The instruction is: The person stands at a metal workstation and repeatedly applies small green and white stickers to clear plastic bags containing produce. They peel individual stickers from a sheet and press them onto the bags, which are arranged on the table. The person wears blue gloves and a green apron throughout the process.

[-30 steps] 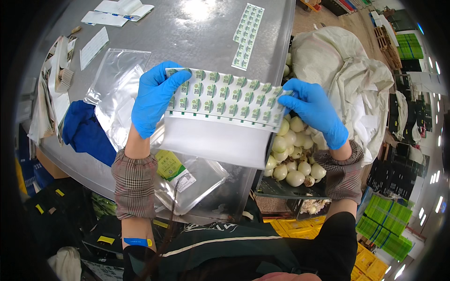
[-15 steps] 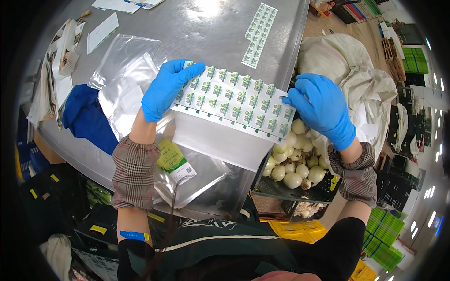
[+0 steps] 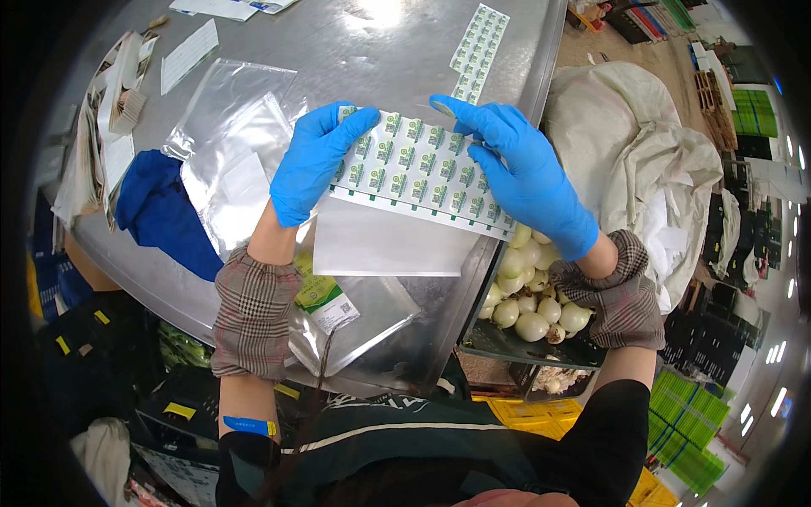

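My left hand point(image 3: 317, 156), in a blue glove, pinches the upper left corner of a white sheet of small green-and-white stickers point(image 3: 414, 173). Blank white paper point(image 3: 389, 245) hangs below the printed part. My right hand point(image 3: 528, 173), gloved in blue too, is over the sheet's right side. Its index finger reaches past the top edge with a small sticker point(image 3: 442, 107) at the tip, while the thumb is bent lower, near the printed rows. The right fingers cover part of the sheet. Another strip of stickers point(image 3: 480, 51) lies beyond on the metal table point(image 3: 355, 63).
Clear plastic bags point(image 3: 228, 110) and a blue cloth point(image 3: 160, 207) lie at left, beside stacked cardboard pieces point(image 3: 110, 118). A bag with a green label point(image 3: 325, 300) is nearer me. At right are a crate of peeled onions point(image 3: 532, 325) and a big whitish sack point(image 3: 608, 127).
My right hand has moved left from the sheet's right edge, across its upper rows, and its index finger now extends. My left hand keeps its pinch, shifted slightly right with the sheet.
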